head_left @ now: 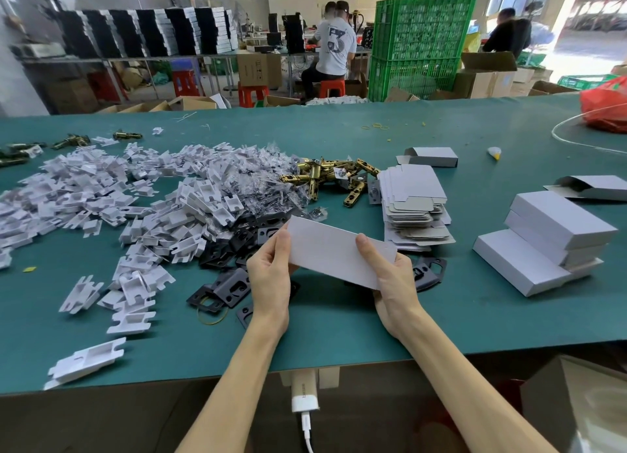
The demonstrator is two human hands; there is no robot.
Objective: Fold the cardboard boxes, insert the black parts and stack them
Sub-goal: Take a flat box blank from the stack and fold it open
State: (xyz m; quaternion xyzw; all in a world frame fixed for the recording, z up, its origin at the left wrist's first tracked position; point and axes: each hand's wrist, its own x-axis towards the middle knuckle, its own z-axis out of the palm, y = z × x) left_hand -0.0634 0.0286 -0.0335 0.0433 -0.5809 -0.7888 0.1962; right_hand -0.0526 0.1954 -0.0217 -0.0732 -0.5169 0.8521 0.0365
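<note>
Above the green-covered table [339, 330], the left hand [271, 269] and the right hand [390, 279] each grip one end of a white cardboard box [332, 249], thumbs on its matte top face; its inside is hidden. Under and just left of that box lie thin black parts [220, 290], flat plates with cut-outs. Right of the box sits a stepped stack of closed white boxes [543, 242]. Just behind the box rests a pile of flat blanks [414, 208], then shiny brass latches [332, 174]. Left of the box spreads a heap of white plastic trays [118, 195]
</note>
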